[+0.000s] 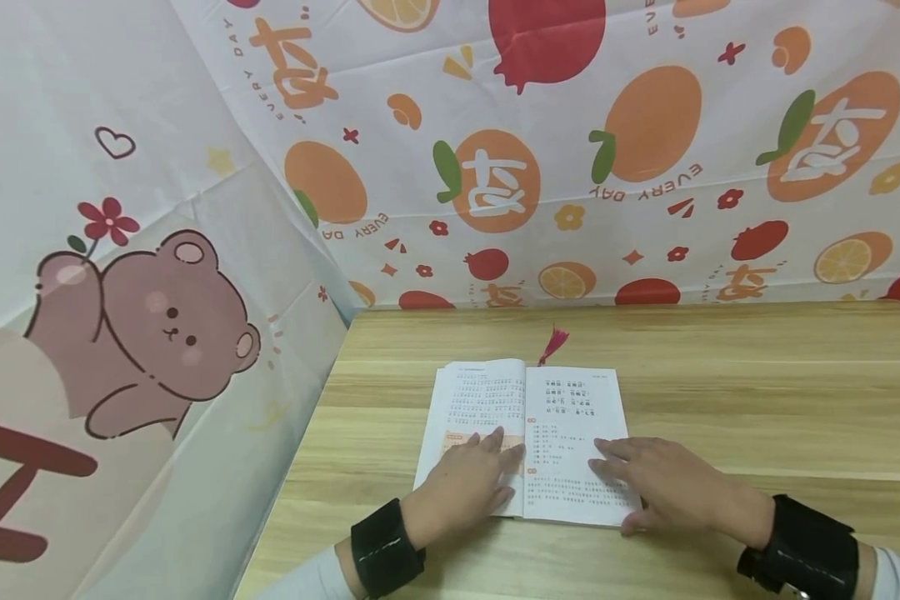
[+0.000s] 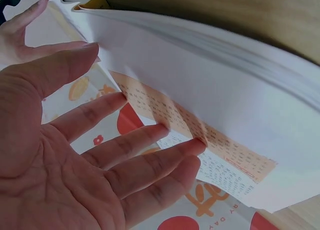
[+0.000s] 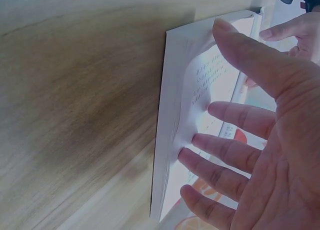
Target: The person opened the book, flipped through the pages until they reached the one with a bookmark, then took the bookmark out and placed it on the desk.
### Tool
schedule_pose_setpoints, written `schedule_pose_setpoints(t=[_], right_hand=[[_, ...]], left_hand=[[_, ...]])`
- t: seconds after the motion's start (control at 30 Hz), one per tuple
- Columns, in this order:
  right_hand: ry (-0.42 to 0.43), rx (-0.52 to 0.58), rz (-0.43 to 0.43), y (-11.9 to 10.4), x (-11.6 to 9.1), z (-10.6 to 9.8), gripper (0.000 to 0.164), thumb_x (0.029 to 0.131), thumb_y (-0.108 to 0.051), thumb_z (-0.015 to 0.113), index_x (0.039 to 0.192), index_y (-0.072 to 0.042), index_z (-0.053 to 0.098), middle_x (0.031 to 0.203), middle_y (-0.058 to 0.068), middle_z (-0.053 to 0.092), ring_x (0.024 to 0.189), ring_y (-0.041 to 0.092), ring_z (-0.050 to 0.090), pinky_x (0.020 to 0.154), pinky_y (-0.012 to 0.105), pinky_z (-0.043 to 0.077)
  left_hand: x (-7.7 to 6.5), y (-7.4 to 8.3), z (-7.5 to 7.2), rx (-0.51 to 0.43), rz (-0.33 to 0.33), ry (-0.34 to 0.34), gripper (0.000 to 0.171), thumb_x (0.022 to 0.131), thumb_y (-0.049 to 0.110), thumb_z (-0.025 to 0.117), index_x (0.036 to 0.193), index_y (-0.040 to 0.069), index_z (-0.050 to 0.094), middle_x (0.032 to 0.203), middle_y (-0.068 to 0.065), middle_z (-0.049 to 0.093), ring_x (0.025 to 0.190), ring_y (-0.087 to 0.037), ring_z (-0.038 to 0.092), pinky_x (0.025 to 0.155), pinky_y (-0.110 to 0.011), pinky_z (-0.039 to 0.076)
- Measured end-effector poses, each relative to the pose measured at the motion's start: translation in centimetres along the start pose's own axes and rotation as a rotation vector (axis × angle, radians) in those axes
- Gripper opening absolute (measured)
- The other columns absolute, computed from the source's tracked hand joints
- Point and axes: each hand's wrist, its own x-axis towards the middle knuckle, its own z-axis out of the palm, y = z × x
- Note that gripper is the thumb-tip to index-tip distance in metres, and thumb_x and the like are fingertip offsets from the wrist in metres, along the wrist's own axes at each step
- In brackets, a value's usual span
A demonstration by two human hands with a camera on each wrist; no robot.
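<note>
An open book [image 1: 570, 492] lies flat on the wooden table, with printed text on both pages and an orange text block on the left page. My left hand [image 1: 465, 479] rests on the lower left page, its fingers spread and fairly straight. In the left wrist view, the fingertips of the left hand [image 2: 100, 165] touch the page near the orange block. My right hand [image 1: 667, 483] lies at the right page's outer edge, fingertips on the paper, thumb by the lower corner. The right wrist view shows the right hand [image 3: 270, 150] with spread fingers against the page beside the thick page block.
A red tassel [image 1: 553, 345] sticks out from the book's top edge onto the wooden table [image 1: 757, 375]. Behind stands a fruit-printed cloth [image 1: 390, 183], and at the left hangs a cloth with a bear [image 1: 172, 317]. Both wrists wear black bands [image 1: 386, 546].
</note>
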Motion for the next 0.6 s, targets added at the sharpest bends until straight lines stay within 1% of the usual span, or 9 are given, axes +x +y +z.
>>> schedule_pose_setpoints(t=[0.23, 0.4, 0.5, 0.6], right_hand=[[-0.004, -0.011, -0.009, 0.05, 0.14, -0.04, 0.069, 0.075, -0.04, 0.086, 0.134, -0.011, 0.065, 0.138, 0.016, 0.061, 0.121, 0.037, 0.062, 0.095, 0.052, 0.053], [-0.003, -0.019, -0.01, -0.11, 0.19, -0.01, 0.068, 0.076, -0.037, 0.086, 0.134, -0.01, 0.065, 0.138, 0.018, 0.061, 0.121, 0.037, 0.062, 0.095, 0.052, 0.053], [0.0, -0.025, -0.014, -0.18, 0.17, 0.04, 0.067, 0.076, -0.036, 0.086, 0.134, -0.01, 0.065, 0.138, 0.019, 0.06, 0.121, 0.038, 0.062, 0.095, 0.053, 0.053], [0.0, -0.028, -0.017, -0.23, 0.14, 0.1, 0.067, 0.076, -0.035, 0.086, 0.134, -0.009, 0.064, 0.139, 0.019, 0.06, 0.121, 0.038, 0.061, 0.095, 0.053, 0.052]], left_hand=[[0.16, 0.05, 0.1, -0.039, -0.025, -0.007, 0.053, 0.089, 0.031, 0.076, 0.139, 0.02, 0.061, 0.144, -0.017, 0.056, 0.125, -0.038, 0.06, 0.094, -0.049, 0.055], [0.05, 0.01, 0.21, -0.039, -0.02, 0.001, 0.053, 0.089, 0.031, 0.076, 0.139, 0.02, 0.061, 0.145, -0.017, 0.055, 0.125, -0.039, 0.059, 0.093, -0.05, 0.055], [-0.05, 0.01, 0.27, -0.046, -0.005, 0.008, 0.052, 0.09, 0.029, 0.075, 0.139, 0.018, 0.061, 0.147, -0.016, 0.053, 0.13, -0.038, 0.056, 0.097, -0.05, 0.053], [-0.09, 0.02, 0.32, -0.05, 0.035, 0.021, 0.048, 0.091, 0.025, 0.073, 0.137, 0.015, 0.063, 0.151, -0.012, 0.05, 0.134, -0.037, 0.052, 0.104, -0.047, 0.048]])
